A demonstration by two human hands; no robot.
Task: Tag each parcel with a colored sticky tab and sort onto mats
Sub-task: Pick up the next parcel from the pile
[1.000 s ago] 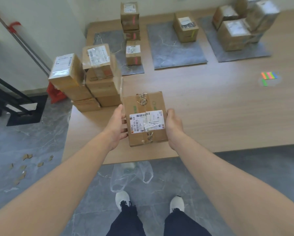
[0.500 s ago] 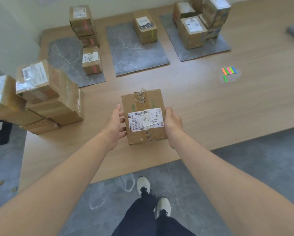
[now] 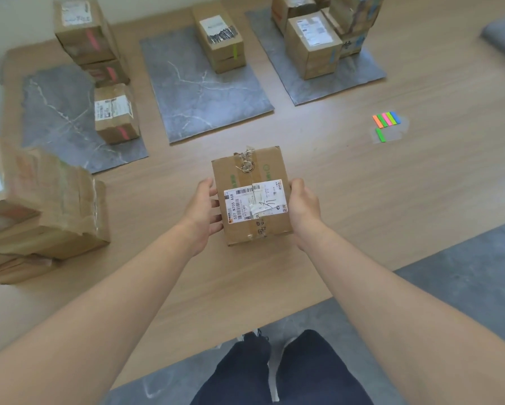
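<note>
The left hand (image 3: 203, 210) and right hand (image 3: 302, 209) grip a parcel (image 3: 252, 197) by its sides, fingers curled round it (label up), over the near middle of the table (image 3: 406, 206). Sticky tabs (image 3: 386, 119) lie farther right.

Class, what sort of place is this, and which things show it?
Probably a makeshift parcel-sorting station: labelled cardboard parcels stand on grey mats on a wooden table, coloured sticky tabs lie nearby, and the left hand and right hand hold another parcel.

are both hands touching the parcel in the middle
Touching. In the head view the left hand curls its fingers against the left side of the parcel, and the right hand clasps the right side; no gap shows.
</note>
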